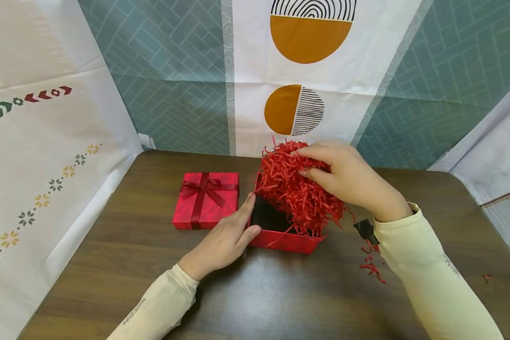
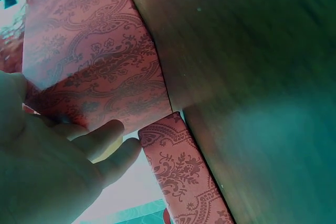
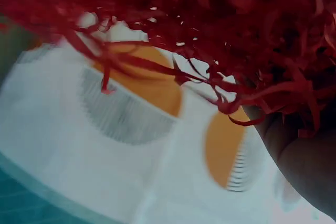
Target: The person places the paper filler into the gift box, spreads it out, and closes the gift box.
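A bundle of red shredded paper (image 1: 299, 189) is gripped from above and the right by my right hand (image 1: 342, 174). The bundle covers the right and far parts of an open red gift box (image 1: 286, 242), whose black inside shows at the left. In the right wrist view, tangled paper strips (image 3: 210, 19) fill the top and hide most of the fingers. My left hand (image 1: 227, 238) rests along the box's left side with extended fingers, its thumb at the near left corner. The left wrist view shows the box's patterned wall (image 2: 100, 56) beside these fingers.
Left of the box lies its red lid (image 1: 206, 200) with a dark red ribbon bow. A small black piece (image 1: 365, 231) and loose red paper strips (image 1: 371, 269) lie on the brown wooden table (image 1: 255, 297), near the right sleeve. Patterned cloths hang behind the table.
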The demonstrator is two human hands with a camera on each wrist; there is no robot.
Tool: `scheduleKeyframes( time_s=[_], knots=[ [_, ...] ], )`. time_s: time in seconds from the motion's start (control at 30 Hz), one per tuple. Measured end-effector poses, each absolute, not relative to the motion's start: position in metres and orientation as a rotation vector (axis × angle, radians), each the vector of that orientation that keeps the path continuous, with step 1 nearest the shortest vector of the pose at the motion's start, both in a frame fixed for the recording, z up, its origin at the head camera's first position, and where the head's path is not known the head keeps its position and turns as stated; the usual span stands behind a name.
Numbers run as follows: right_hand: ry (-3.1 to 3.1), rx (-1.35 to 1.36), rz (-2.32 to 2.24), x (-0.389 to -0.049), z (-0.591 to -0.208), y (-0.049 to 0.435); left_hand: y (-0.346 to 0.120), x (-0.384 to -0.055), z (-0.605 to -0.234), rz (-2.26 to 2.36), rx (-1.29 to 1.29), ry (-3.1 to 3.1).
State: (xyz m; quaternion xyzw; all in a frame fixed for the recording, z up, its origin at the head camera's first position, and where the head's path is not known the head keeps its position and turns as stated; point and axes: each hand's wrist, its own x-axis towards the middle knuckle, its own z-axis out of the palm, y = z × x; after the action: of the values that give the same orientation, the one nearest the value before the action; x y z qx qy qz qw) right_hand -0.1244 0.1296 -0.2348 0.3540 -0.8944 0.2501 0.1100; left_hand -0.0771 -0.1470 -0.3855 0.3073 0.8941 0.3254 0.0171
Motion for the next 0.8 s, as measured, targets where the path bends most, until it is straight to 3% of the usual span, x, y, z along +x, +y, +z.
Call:
scheduleKeyframes(
  time_s=[0.4,0.8],
  knots=[
    [-2.924,0.898,0.726,-0.133,-0.298,0.120,-0.147,-0.076,-0.382,0.999,0.916,2.774],
    [-3.251,1.054,0.502,-0.136,-0.331,0.094,-0.146,-0.076,-0.382,0.993,0.891,2.754]
  ],
)
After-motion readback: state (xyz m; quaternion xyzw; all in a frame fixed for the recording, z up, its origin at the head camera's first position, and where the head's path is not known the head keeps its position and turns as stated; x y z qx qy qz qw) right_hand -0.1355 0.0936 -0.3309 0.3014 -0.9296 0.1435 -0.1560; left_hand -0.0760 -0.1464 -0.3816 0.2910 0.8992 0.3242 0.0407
